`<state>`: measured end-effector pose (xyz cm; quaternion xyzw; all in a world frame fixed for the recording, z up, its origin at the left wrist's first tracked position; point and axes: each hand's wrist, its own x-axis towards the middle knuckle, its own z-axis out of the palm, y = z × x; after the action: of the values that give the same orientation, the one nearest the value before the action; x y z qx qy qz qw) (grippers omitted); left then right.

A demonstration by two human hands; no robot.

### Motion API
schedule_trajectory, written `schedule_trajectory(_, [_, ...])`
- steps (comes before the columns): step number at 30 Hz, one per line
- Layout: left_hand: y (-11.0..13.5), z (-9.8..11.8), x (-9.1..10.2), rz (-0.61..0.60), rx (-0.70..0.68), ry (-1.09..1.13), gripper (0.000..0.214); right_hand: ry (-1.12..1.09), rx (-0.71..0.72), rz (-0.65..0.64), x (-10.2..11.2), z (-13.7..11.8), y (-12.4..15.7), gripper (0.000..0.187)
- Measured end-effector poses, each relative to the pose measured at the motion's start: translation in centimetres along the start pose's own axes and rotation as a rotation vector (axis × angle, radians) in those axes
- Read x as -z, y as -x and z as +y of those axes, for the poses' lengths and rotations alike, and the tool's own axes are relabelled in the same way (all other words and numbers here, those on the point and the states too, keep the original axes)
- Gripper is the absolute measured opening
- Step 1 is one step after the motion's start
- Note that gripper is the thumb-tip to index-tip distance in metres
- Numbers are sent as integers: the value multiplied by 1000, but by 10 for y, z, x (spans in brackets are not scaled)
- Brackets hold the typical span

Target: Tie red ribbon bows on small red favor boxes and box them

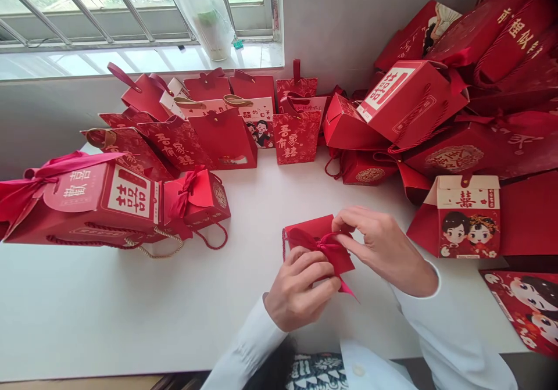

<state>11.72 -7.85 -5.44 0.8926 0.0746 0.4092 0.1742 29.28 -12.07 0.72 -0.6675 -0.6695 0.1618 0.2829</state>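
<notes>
A small red gift box sits on the white table in front of me, with a dark red ribbon bow tied across its top. My right hand pinches the bow's right side between thumb and fingertips. From the near side my left hand curls closed over the bow's lower left part and hides some of the box. One pointed ribbon tail hangs out past the box's near right corner. At the box's left edge a twisted red cord shows.
Larger ribboned boxes stand to the left, with a smaller red box beside them. Several red handled gift bags line the wall. On the right are piled red boxes and a box with cartoon figures. A window is behind.
</notes>
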Motion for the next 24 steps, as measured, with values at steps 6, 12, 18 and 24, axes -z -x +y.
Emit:
schedule_trajectory(6, [-2, -1, 1, -4, 2, 2, 9, 48, 85, 305, -21, 2, -10, 17])
schedule_trajectory(12, [-3, 4, 6, -53, 19, 7, 14, -129, -25, 233, -18, 10, -1, 14])
schedule_trajectory(18, [9, 12, 16, 173, 108, -76, 28, -237, 68, 169, -2, 17, 4, 29])
schedule_trajectory(24, [20, 9, 20, 181, 279, -89, 30, -78, 242, 16, -1, 19, -13, 31])
